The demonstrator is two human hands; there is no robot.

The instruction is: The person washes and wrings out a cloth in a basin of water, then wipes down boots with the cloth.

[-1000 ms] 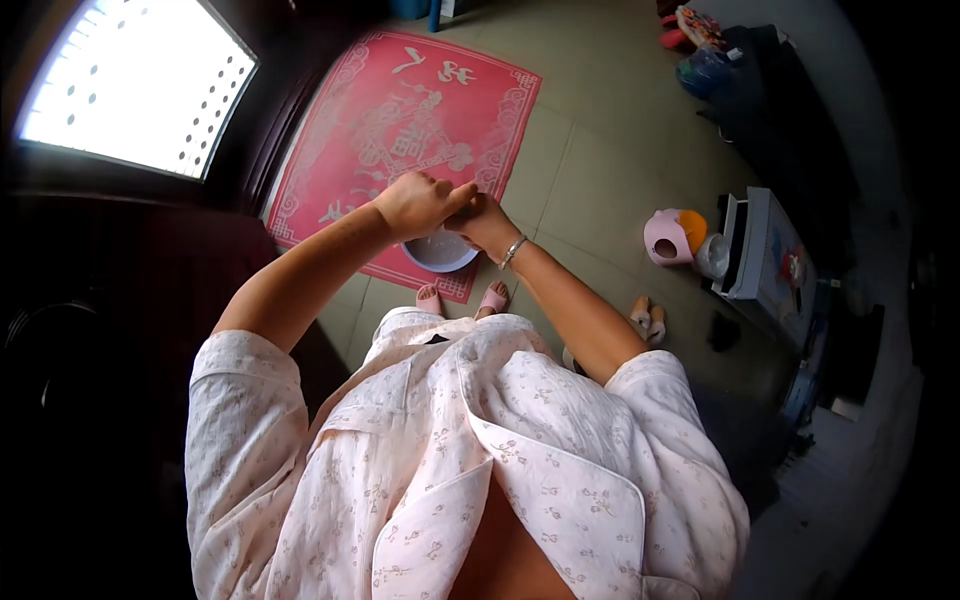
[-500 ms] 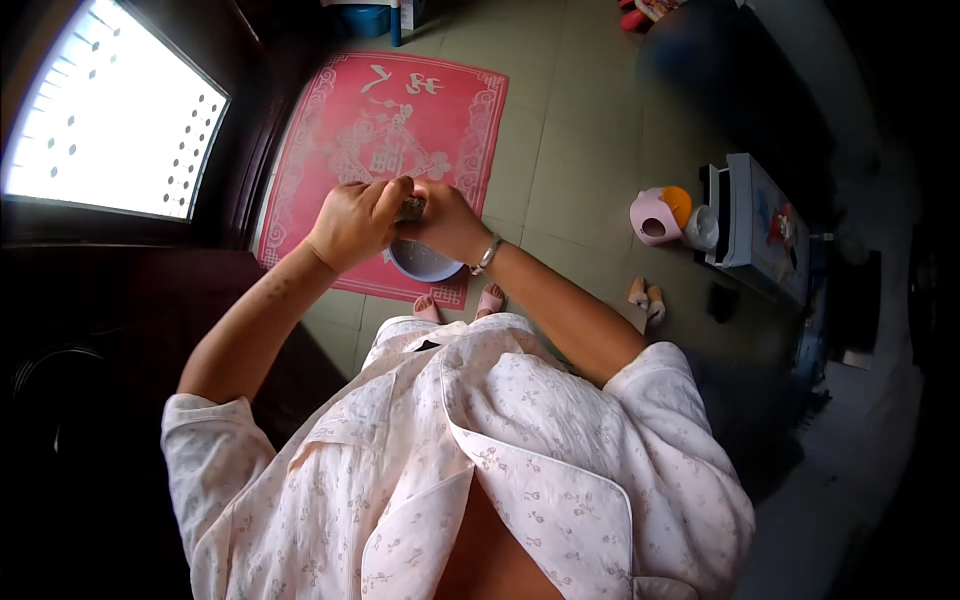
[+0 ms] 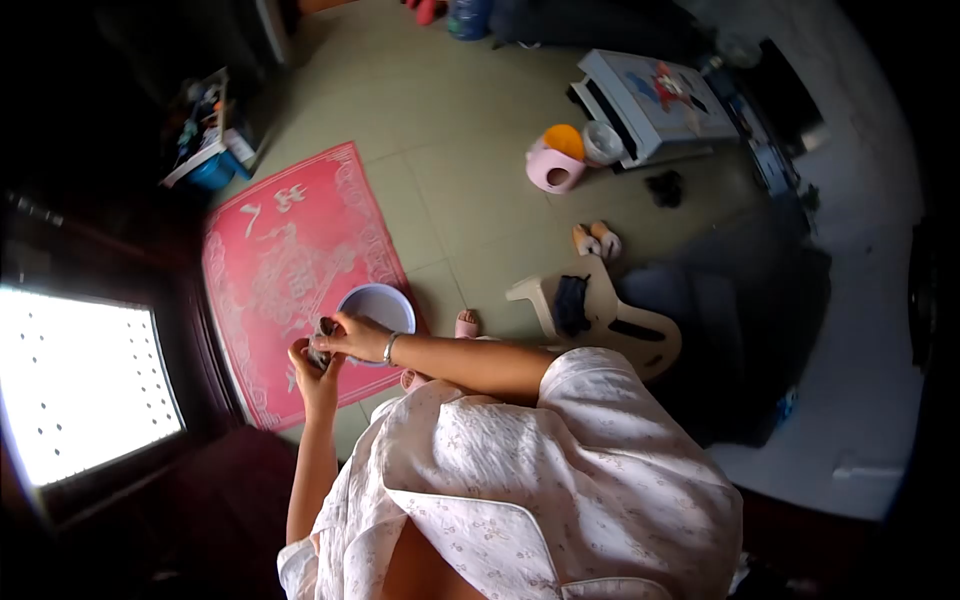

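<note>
A pale, short-sleeved shirt (image 3: pixel 640 460) bears small floral sprigs, its broad collar (image 3: pixel 480 530) edged with piping. A silvery bracelet (image 3: pixel 389 349) rings the right wrist; pink slippers (image 3: pixel 466 325) show below.

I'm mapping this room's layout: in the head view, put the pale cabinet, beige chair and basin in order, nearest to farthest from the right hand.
From the right hand:
1. Basin, close by, at the edge of the red mat.
2. Beige chair, off to the right.
3. Pale cabinet, farthest, ahead and right.
</note>
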